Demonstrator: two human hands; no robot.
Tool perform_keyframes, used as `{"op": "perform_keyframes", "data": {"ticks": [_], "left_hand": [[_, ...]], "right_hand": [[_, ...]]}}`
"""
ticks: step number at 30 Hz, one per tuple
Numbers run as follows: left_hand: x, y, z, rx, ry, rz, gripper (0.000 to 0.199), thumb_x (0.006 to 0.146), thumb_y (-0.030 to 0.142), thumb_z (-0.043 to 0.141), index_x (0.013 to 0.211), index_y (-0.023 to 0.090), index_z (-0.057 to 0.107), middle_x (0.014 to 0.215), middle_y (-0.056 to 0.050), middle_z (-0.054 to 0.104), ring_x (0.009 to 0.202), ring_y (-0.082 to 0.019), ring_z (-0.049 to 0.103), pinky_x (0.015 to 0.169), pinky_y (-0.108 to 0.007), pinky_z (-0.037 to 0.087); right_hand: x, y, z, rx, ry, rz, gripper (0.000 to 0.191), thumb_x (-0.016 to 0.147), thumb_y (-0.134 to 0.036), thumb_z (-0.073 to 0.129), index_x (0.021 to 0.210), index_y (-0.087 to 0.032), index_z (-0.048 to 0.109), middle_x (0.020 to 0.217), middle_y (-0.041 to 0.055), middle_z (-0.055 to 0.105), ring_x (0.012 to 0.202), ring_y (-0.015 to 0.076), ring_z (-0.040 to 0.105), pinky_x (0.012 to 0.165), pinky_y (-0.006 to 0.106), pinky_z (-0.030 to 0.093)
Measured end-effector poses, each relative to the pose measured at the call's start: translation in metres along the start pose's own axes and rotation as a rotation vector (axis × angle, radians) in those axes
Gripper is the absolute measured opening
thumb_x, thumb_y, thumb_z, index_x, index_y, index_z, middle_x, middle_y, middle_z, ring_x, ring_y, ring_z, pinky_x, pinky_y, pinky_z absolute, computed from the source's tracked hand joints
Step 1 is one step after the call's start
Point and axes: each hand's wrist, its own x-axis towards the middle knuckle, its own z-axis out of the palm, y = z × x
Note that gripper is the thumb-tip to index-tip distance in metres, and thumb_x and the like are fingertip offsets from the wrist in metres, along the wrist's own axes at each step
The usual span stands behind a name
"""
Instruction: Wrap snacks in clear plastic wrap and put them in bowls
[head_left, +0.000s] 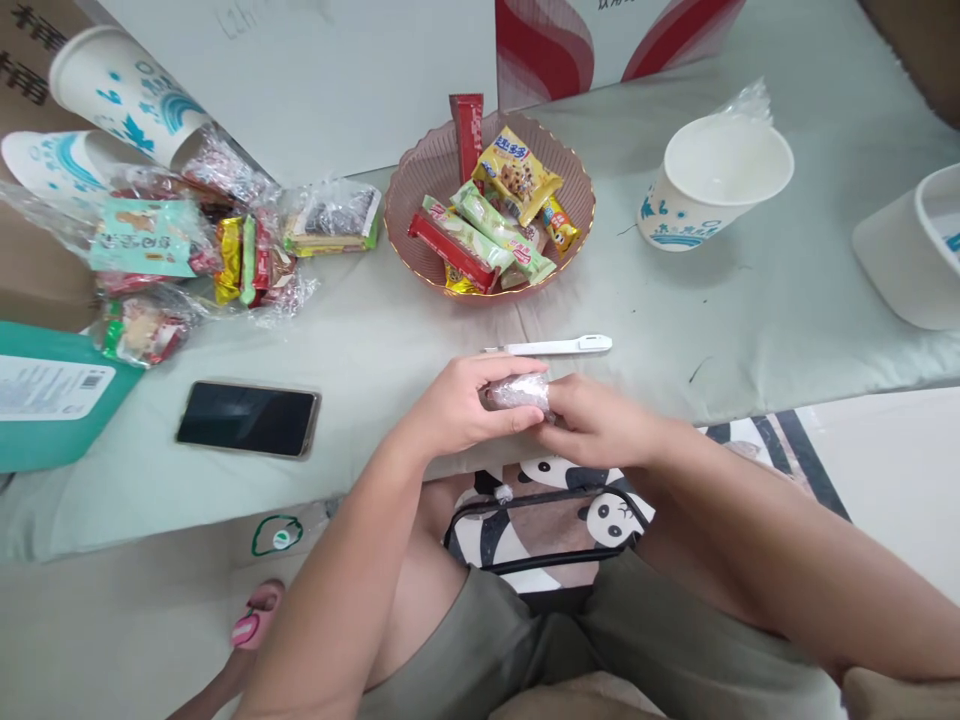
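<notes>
Near the table's front edge, my left hand (461, 405) grips a small bundle in clear crinkled plastic (517, 390) between thumb and fingers. My right hand (592, 418) is closed at the bundle's right end, its fingertips partly hidden. What lies inside the plastic I cannot make out. Just beyond my hands is a slim white pen-like tool (559, 346), its left end behind my left hand. Farther back, a pink ribbed bowl (405, 240) with a gold rim holds several wrapped snacks, among them a yellow cookie packet (517, 172).
Left of the bowl, bagged snacks (255, 260) lie beside tipped paper cups (124, 90). A phone (250, 418) rests at front left, near a green box (60, 400). To the right stand a paper cup (686, 215) with plastic film behind its rim and a white container (900, 250).
</notes>
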Motion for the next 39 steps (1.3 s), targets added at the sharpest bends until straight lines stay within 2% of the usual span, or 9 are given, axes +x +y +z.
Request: {"op": "perform_keyframes", "data": {"ticks": [5, 9, 13, 18, 21, 28, 31, 34, 39], "left_hand": [[0.008, 0.000, 0.006, -0.069, 0.044, 0.001, 0.045, 0.078, 0.047, 0.083, 0.115, 0.020, 0.080, 0.118, -0.011, 0.078, 0.106, -0.025, 0.074, 0.094, -0.036, 0.059], [0.019, 0.002, 0.012, -0.126, 0.044, 0.004, 0.049, 0.079, 0.053, 0.083, 0.115, 0.020, 0.080, 0.119, -0.012, 0.078, 0.103, -0.024, 0.074, 0.087, -0.033, 0.060], [0.034, 0.005, 0.016, -0.127, 0.132, 0.038, 0.047, 0.080, 0.053, 0.082, 0.114, 0.020, 0.080, 0.112, -0.011, 0.078, 0.097, -0.022, 0.074, 0.082, -0.030, 0.060], [0.053, 0.005, 0.020, -0.054, 0.315, 0.085, 0.052, 0.078, 0.052, 0.083, 0.119, 0.021, 0.078, 0.117, -0.011, 0.072, 0.105, -0.022, 0.070, 0.082, -0.029, 0.060], [0.055, 0.014, 0.029, 0.010, 0.311, 0.150, 0.045, 0.079, 0.042, 0.083, 0.120, 0.022, 0.078, 0.120, -0.010, 0.068, 0.112, -0.021, 0.068, 0.085, -0.028, 0.060], [0.062, 0.056, 0.054, 0.029, 0.228, 0.132, 0.039, 0.082, 0.037, 0.081, 0.116, 0.021, 0.073, 0.105, -0.007, 0.072, 0.090, -0.017, 0.071, 0.076, -0.026, 0.059], [0.104, 0.075, 0.051, 0.162, 0.317, 0.089, 0.032, 0.081, 0.038, 0.079, 0.107, 0.020, 0.071, 0.100, -0.006, 0.076, 0.088, -0.019, 0.072, 0.080, -0.031, 0.060], [0.169, 0.089, 0.042, 0.347, 0.367, 0.148, 0.021, 0.087, 0.042, 0.071, 0.096, 0.023, 0.072, 0.088, -0.003, 0.075, 0.081, -0.020, 0.069, 0.077, -0.031, 0.057], [0.269, 0.098, 0.038, 0.624, 0.301, 0.211, 0.014, 0.084, 0.034, 0.073, 0.097, 0.029, 0.073, 0.092, -0.004, 0.075, 0.087, -0.025, 0.068, 0.084, -0.040, 0.053]], "right_hand": [[-0.008, 0.003, -0.011, 0.091, 0.053, -0.041, 0.012, 0.092, -0.024, 0.050, 0.081, -0.020, 0.050, 0.059, -0.0064, 0.046, 0.052, 0.0085, 0.040, 0.056, 0.024, 0.033], [-0.014, 0.004, -0.021, 0.079, 0.119, -0.068, 0.021, 0.097, -0.035, 0.051, 0.083, -0.019, 0.054, 0.062, -0.0043, 0.052, 0.055, 0.0097, 0.043, 0.057, 0.025, 0.034], [-0.020, 0.001, -0.028, 0.102, 0.333, -0.088, 0.038, 0.102, -0.036, 0.033, 0.079, -0.019, 0.058, 0.068, 0.0016, 0.061, 0.061, 0.0131, 0.052, 0.064, 0.029, 0.041], [-0.020, -0.001, -0.033, 0.133, 0.695, 0.085, 0.026, 0.090, -0.021, 0.048, 0.108, -0.019, 0.066, 0.066, -0.0040, 0.060, 0.056, 0.0105, 0.048, 0.063, 0.027, 0.040], [-0.019, 0.003, -0.039, 0.209, 0.809, 0.084, 0.026, 0.087, -0.020, 0.052, 0.110, -0.019, 0.064, 0.069, -0.0041, 0.060, 0.060, 0.0108, 0.050, 0.065, 0.027, 0.041], [-0.022, 0.021, -0.076, 0.540, 1.141, 0.141, 0.013, 0.089, -0.023, 0.049, 0.101, -0.023, 0.055, 0.065, -0.0059, 0.049, 0.057, 0.0107, 0.046, 0.061, 0.027, 0.041], [-0.021, 0.028, -0.092, 0.789, 1.298, 0.155, 0.010, 0.086, -0.022, 0.048, 0.095, -0.024, 0.049, 0.063, -0.0079, 0.043, 0.052, 0.0087, 0.040, 0.052, 0.024, 0.033], [-0.020, 0.033, -0.103, 0.958, 1.411, 0.146, 0.009, 0.082, -0.024, 0.050, 0.091, -0.024, 0.048, 0.062, -0.0088, 0.041, 0.049, 0.0066, 0.036, 0.047, 0.022, 0.027], [-0.023, 0.036, -0.114, 1.055, 1.472, 0.144, 0.011, 0.078, -0.026, 0.052, 0.088, -0.024, 0.050, 0.060, -0.0093, 0.040, 0.047, 0.0056, 0.035, 0.045, 0.020, 0.026]]}}
